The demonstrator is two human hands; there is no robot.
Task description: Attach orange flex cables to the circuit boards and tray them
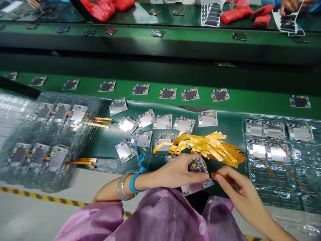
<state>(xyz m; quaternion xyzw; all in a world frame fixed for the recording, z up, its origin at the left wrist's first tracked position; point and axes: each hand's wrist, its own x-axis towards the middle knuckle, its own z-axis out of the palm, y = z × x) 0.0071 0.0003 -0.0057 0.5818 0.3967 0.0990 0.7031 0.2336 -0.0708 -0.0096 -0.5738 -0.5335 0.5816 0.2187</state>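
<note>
My left hand [180,172] grips a circuit board [197,185] with a silver shield plate, held tilted above my lap at the table's front edge. Between the thumb and fingers of my right hand [233,187] is the end of an orange flat ribbon cable [214,175], close to the board's right edge. Whether the cable touches the board's connector I cannot tell. Just beyond my hands lies a heap of yellow-orange ribbon cables [210,145]. Several loose boards [163,121] rest on the green mat left of and behind that heap. A blue wrist strap [136,180] circles my left wrist.
Clear plastic trays with boards and cables stand at left [87,140] and right [271,180]. A green conveyor [190,104] carries spaced boards [220,95] behind the mat. Across the line, another person's hand [289,6] is near red packets [237,15].
</note>
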